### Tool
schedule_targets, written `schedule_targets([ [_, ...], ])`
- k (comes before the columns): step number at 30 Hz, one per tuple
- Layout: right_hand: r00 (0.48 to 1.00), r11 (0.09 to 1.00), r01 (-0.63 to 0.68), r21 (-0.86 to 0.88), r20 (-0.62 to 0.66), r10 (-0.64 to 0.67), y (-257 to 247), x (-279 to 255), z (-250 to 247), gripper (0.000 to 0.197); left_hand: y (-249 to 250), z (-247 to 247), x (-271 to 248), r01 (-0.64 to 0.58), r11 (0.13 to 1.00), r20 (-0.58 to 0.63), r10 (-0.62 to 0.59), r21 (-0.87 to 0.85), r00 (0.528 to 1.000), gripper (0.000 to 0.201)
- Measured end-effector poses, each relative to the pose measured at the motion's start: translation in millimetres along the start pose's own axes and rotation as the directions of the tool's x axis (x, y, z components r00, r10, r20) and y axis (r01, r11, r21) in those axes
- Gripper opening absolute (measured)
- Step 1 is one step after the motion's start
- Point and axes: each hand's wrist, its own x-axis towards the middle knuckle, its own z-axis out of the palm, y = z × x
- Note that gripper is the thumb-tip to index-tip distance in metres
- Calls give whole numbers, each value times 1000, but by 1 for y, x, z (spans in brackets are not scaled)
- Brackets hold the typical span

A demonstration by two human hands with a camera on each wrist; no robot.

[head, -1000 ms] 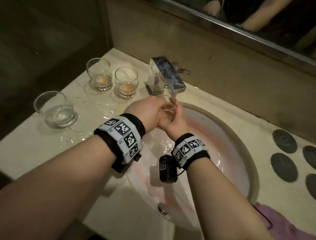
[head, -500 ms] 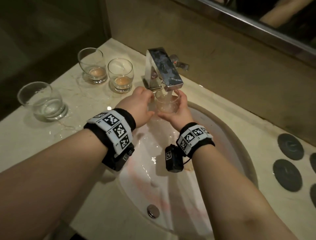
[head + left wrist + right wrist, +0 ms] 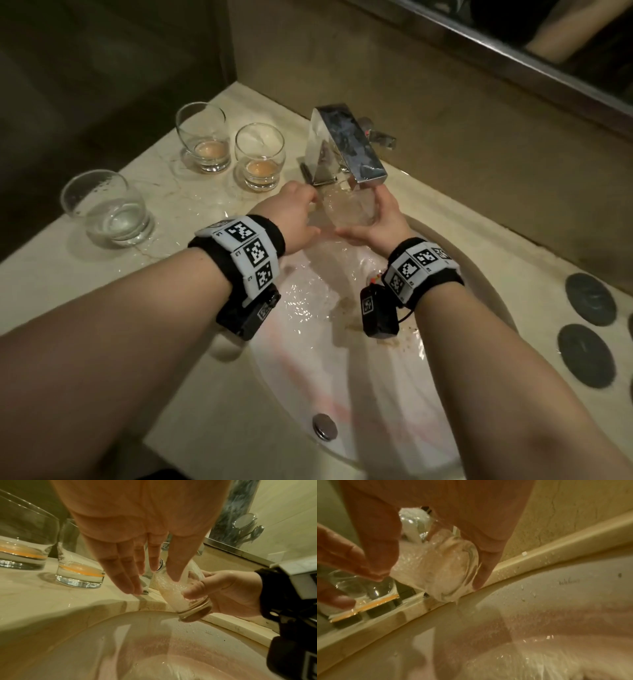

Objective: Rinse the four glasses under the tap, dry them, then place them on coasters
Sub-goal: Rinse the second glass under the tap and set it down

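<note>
My right hand point(image 3: 385, 219) grips a clear glass point(image 3: 349, 209) tilted under the chrome tap point(image 3: 346, 144), and water runs over it into the sink point(image 3: 479, 274). In the left wrist view the thumb and fingers of that hand point(image 3: 223, 588) wrap the wet glass point(image 3: 173, 597) near its base. My left hand point(image 3: 294, 216) hovers just left of the glass with straight fingers point(image 3: 133, 574), holding nothing. Two glasses with orange residue point(image 3: 205, 144) point(image 3: 260, 157) and one with clear water point(image 3: 106, 209) stand on the counter to the left.
Dark round coasters point(image 3: 589, 298) point(image 3: 585, 356) lie on the counter at the right. The counter by the glasses is wet. A drain plug point(image 3: 323, 426) sits at the near side of the basin. A wall and a mirror edge rise behind the tap.
The glass has risen closer to the tap spout in my right hand. My left hand has come off the glass and its fingers have straightened.
</note>
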Motion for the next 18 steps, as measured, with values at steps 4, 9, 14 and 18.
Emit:
schedule_targets([
  [4,997,931,-9,-366,71,38,-14,-5,-17,89,-2,-4,1,5,1000,28,-5,1,1000,50],
  [9,983,561,116,-820,175,53,-39,-19,-41,87,4,-2,0,23,996,65,-17,-83,998,52],
  [14,971,260,226,-939,238,16,-55,-26,-59,75,6,12,2,52,954,108,-21,-295,994,46],
  [18,974,565,114,-817,204,99,-56,-30,-61,80,6,22,0,64,873,156,14,-484,988,39],
])
